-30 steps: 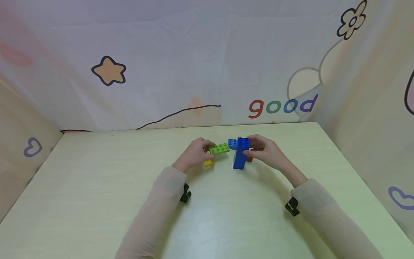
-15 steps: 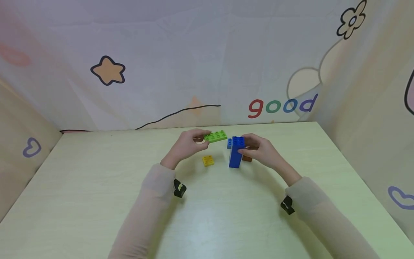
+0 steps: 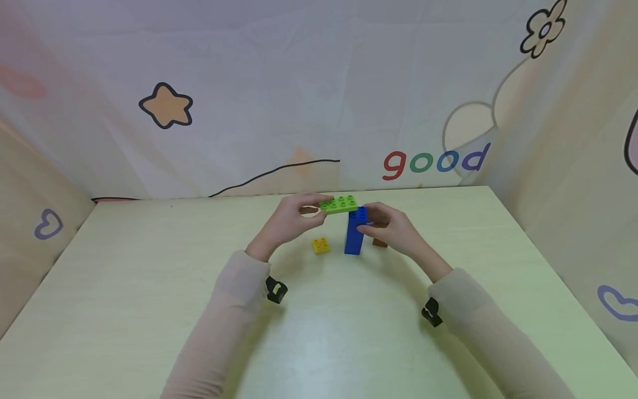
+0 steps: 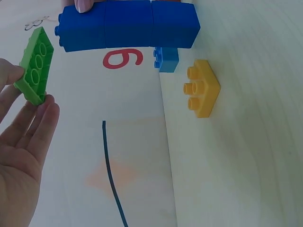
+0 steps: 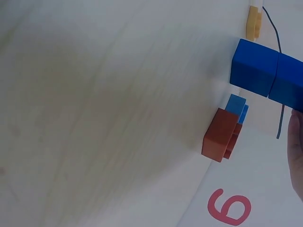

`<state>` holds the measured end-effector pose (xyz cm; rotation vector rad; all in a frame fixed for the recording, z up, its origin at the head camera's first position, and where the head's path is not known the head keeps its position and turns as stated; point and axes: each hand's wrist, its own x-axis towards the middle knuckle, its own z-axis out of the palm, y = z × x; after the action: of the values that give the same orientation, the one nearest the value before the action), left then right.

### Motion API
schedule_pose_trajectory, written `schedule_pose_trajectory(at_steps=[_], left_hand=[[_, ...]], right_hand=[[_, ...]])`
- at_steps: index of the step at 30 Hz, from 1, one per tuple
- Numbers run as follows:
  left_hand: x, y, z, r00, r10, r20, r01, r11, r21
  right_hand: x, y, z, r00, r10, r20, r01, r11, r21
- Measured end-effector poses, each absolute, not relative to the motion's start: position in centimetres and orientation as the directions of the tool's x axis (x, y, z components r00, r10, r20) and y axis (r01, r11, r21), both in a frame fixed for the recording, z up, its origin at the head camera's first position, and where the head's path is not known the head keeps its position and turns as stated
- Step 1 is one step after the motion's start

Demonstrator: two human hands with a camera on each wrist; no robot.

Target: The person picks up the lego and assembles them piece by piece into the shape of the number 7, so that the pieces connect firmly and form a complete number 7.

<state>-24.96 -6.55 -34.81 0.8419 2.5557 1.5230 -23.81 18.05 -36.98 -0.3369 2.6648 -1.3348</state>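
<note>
My left hand pinches a light green toy building brick by its left end, thumb below and fingers above. The brick is held level, studs up, beside the top of a blue brick stack. In the left wrist view a gap shows between the green brick and the stack, which consists of three blue bricks. My right hand grips that stack upright near its top, from the right side. Whether the stack's base touches the table cannot be told.
A flat yellow brick lies on the table left of the stack. Behind the stack stand a brown brick and a lighter blue brick, close together. A printed cloth hangs along the table's back edge.
My left hand has lifted the green brick away from the yellow one, then brought it right, beside the stack's top. My right hand has shifted the blue stack leftward.
</note>
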Motion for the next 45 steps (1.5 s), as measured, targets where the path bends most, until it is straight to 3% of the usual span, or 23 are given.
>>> schedule_pose_trajectory(at_steps=[13,28,39,45], left_hand=[[-24.8,-6.2,-34.8,-0.805,0.498,0.322,0.524,0.343,0.779],[-24.8,-6.7,-34.7,-0.793,0.517,0.322,0.552,0.388,0.738],[-24.8,-6.6,-34.8,-0.788,0.515,0.337,0.569,0.403,0.717],[-24.5,-6.3,-35.3,-0.766,0.524,0.371,0.628,0.489,0.606]], right_hand=[[-24.0,16.6,-36.9,-0.964,-0.266,-0.022,-0.134,0.553,-0.823],[-24.1,16.0,-36.8,-0.960,-0.277,-0.033,-0.127,0.539,-0.832],[-23.7,15.9,-36.2,-0.949,-0.293,0.118,-0.246,0.451,-0.858],[-23.6,15.8,-36.2,-0.941,-0.286,0.180,-0.299,0.457,-0.838]])
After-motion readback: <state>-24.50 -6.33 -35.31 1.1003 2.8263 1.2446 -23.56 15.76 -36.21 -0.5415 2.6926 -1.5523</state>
